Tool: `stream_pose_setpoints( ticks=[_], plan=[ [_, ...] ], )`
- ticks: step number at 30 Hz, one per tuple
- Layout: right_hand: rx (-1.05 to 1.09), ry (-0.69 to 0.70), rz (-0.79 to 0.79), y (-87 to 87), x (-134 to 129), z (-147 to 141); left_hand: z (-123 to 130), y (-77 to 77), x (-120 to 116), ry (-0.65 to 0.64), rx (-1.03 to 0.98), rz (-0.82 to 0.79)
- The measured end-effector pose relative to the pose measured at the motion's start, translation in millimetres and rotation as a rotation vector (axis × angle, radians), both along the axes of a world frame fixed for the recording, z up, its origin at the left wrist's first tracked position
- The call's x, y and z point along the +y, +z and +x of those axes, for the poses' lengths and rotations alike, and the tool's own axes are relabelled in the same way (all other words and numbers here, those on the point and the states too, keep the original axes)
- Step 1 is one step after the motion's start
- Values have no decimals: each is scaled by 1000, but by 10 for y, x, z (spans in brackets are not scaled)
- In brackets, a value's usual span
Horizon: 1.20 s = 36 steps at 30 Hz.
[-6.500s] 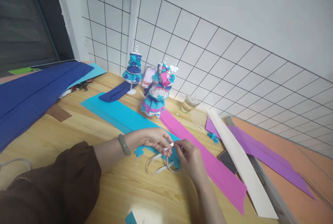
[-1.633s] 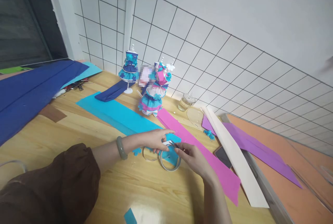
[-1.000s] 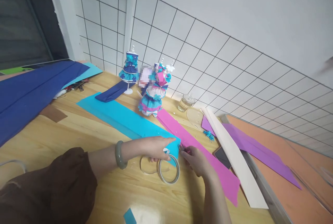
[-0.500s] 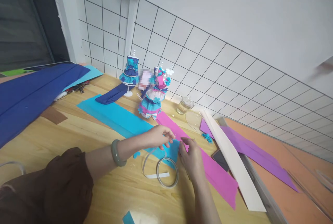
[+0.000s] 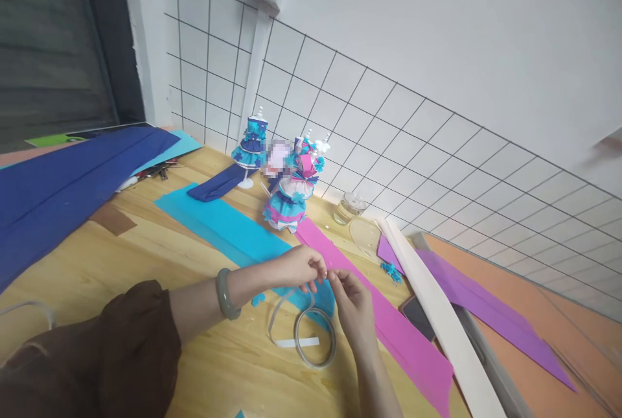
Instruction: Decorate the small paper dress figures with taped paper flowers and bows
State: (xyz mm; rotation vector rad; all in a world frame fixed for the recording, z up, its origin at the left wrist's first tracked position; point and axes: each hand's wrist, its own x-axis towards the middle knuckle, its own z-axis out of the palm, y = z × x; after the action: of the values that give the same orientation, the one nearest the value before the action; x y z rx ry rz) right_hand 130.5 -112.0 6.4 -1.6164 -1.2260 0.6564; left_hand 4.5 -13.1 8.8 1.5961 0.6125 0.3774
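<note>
My left hand [image 5: 301,266], with a green bangle on its wrist, has its fingertips pinched together over the blue crepe paper strip [image 5: 243,233]. Its tips meet those of my right hand [image 5: 352,301], whose thumb and forefinger are also pressed together. Whatever lies between the fingertips is too small to make out. Just below the hands, a roll of double-sided tape [image 5: 334,342] lies on the table, with a loose white strip [image 5: 286,343] beside it. A pink crepe paper strip [image 5: 403,337] passes behind my right hand. A small blue paper flower [image 5: 258,299] rests near my left forearm.
Two small dress forms stand at the back, one in a blue paper dress [image 5: 250,146], one in a pink, white and blue dress [image 5: 291,197]. Further right are a glass jar [image 5: 348,207], blue paper flowers [image 5: 391,272], a cream strip [image 5: 437,314] and purple paper [image 5: 495,314]. Dark blue paper [image 5: 72,191] lies left.
My hands have come together, the right fingertips rising to meet the left ones. The camera view has shifted slightly, so the table things sit lower and further right.
</note>
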Motion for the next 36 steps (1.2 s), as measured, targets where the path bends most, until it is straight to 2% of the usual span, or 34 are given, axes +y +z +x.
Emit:
stream_pose_setpoints(
  ticks=[4, 8, 13, 17, 20, 24, 27, 32, 36],
  plan=[
    [-170, -30, 16, -32, -8, 24, 0, -27, 6, 3, 3, -10],
    [-253, -22, 155, -56, -22, -20, -4, -79, 36, -8, -43, -41],
    [-107, -75, 249, -91, -64, -106, -35, -22, 82, 12, -123, -117],
    [125, -181, 237, -129, -89, -110, -124, 153, 163, 148, -205, -179],
    [243, -225, 152, -156, -74, -102, -225, 296, 267, 289, -299, -239],
    [308, -252, 95, -186, -30, -113, -358, 426, 415, 490, -436, -301],
    [325, -245, 113, -231, 2, -106, -430, 480, 481, 571, -522, -325],
    [338, -246, 108, -309, 40, -77, -488, 529, 535, 658, -609, -257],
    [385, -193, 147, -305, 57, -95, -514, 536, 635, 769, -645, -82]
  ],
)
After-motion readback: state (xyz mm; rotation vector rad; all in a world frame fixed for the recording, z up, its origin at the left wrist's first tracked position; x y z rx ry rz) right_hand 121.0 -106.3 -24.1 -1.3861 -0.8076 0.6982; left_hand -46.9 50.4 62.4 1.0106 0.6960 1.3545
